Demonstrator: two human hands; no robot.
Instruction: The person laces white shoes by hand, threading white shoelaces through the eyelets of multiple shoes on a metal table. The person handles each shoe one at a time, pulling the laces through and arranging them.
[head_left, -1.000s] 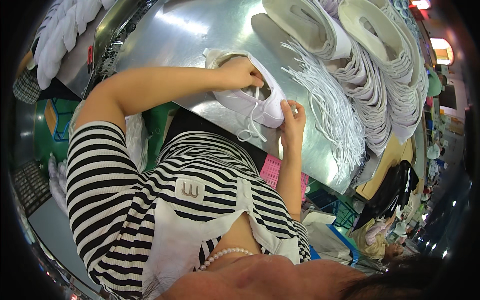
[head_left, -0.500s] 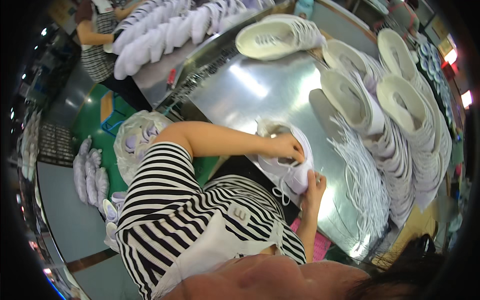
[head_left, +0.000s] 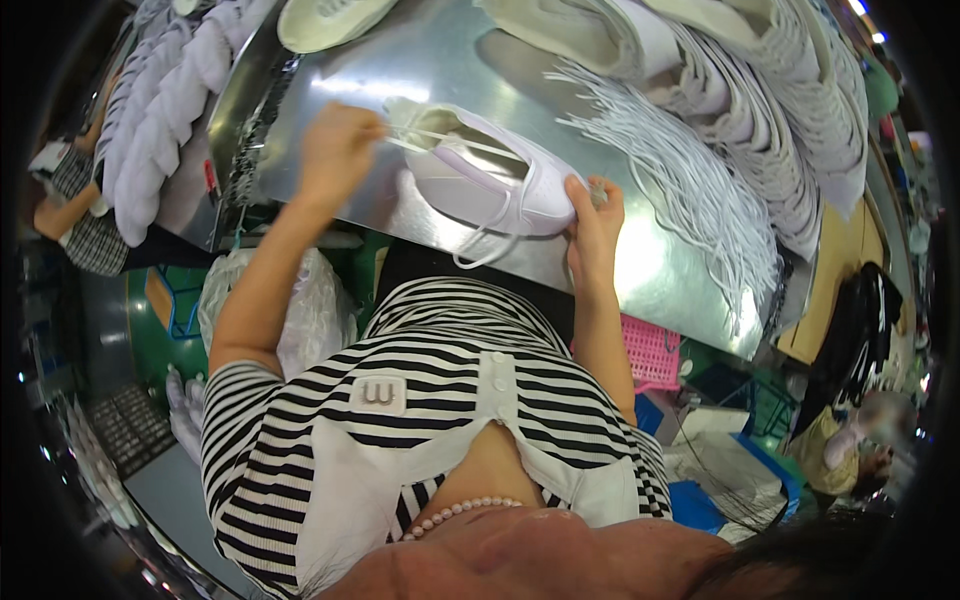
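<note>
A pale lavender-white shoe upper (head_left: 470, 190) lies on the metal table, its opening facing up and its toe to the right. My right hand (head_left: 596, 222) grips the toe, thumb on top. Out to the left, my left hand (head_left: 340, 150) is closed, somewhat smeared by motion, and pulls a white shoelace (head_left: 408, 143) taut from the upper. A loop of the lace hangs over the near side of the upper, toward the table's edge.
A heap of white laces (head_left: 670, 170) spreads to the right of the upper. Stacked shoe uppers (head_left: 745, 120) stand behind it. Beyond the table's near edge are a pink basket (head_left: 650, 352) and a plastic bag (head_left: 315, 310). At the far left, another person (head_left: 85, 215) works beside more uppers.
My left hand has gone from inside the upper out to the left, drawing the lace tight. My right hand still holds the toe. The whole view has turned.
</note>
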